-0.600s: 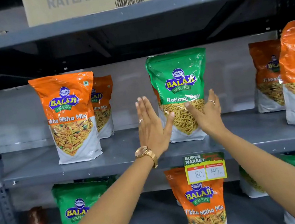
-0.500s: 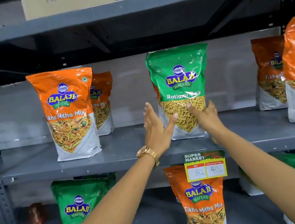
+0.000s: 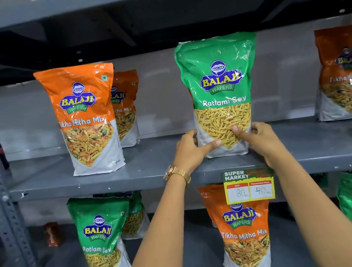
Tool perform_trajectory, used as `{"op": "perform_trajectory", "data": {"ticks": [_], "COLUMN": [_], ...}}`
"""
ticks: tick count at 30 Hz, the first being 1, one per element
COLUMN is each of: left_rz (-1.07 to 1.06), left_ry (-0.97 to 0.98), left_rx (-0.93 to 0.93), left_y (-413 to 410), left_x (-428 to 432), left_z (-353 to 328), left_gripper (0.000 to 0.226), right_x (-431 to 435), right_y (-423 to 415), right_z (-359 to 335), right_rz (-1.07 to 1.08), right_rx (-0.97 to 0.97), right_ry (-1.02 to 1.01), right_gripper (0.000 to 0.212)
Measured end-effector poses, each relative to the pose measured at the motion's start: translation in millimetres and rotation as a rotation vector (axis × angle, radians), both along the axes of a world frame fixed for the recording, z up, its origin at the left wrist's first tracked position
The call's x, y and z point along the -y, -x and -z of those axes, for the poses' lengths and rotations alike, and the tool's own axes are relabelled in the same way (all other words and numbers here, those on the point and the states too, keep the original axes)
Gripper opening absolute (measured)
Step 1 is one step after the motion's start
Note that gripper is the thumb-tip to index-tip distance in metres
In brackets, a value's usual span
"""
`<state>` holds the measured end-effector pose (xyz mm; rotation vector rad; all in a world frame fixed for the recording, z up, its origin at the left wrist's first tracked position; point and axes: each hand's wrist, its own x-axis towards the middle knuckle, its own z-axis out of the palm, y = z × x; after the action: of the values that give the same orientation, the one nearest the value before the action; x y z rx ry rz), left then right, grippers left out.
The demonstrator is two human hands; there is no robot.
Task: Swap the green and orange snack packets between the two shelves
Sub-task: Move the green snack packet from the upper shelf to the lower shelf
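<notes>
- Both hands, left and right, are clamped round the bottom of the green Ratlami Sev packet.
- It's standing upright on the upper shelf, center-right of the frame.

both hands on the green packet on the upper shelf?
Yes: left hand and right hand clasp the green Ratlami Sev packet at its base.

Ratlami Sev packet upright on upper shelf; Tikha Mitha Mix packet directly below, lower shelf.
</notes>
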<state>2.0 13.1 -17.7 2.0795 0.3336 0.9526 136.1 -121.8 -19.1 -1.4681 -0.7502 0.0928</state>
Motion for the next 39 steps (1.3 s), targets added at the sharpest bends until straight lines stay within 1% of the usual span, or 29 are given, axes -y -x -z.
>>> {"op": "perform_trajectory", "data": {"ticks": [2,6,8,10,11,14,18,22,26,29,32,35,39], "left_rz": [0.006,-0.009,-0.012,-0.011,-0.005,0.012,0.018,0.003,-0.013,-0.063,-0.108,-0.153,-0.22], "left_ry": [0.028,0.043,0.045,0.06,0.077,0.089,0.036,0.087,0.151,0.201,0.265,0.284,0.256], "left_rx": [0.02,0.085,0.159,0.228,0.249,0.266,0.227,0.19,0.079,-0.014,-0.098,-0.161,-0.232], "left_y": [9,40,58,78,88,117,147,162,168,168,166,160,150], "left_x": [5,23,35,45,49,56,55,45,32,19,4,-9,-19], "left_z": [1,9,17,28,34,49,75,118,169,207,245,271,286], "left_gripper": [0.05,0.051,0.051,0.054,0.056,0.056,0.058,0.063,0.065,0.064,0.059,0.056,0.052], "right_x": [7,28,40,51,55,65,67,56,37,21,3,-16,-38], "right_y": [11,48,74,101,115,145,163,173,184,189,186,176,161], "right_z": [-1,1,5,13,19,41,77,126,184,228,267,289,299], "right_rz": [0.033,0.058,0.075,0.085,0.089,0.128,0.097,0.061,0.047,0.035,0.013,-0.015,-0.079], "right_rx": [0.028,0.089,0.144,0.203,0.223,0.255,0.218,0.147,0.085,0.041,0.023,0.043,0.033], "right_ry": [0.027,0.045,0.004,-0.052,-0.073,-0.108,-0.138,-0.104,-0.068,0.005,0.109,0.203,0.256], "right_gripper": [0.048,0.045,0.042,0.032,0.032,0.044,0.056,0.072,0.063,0.069,0.069,0.066,0.056]}}
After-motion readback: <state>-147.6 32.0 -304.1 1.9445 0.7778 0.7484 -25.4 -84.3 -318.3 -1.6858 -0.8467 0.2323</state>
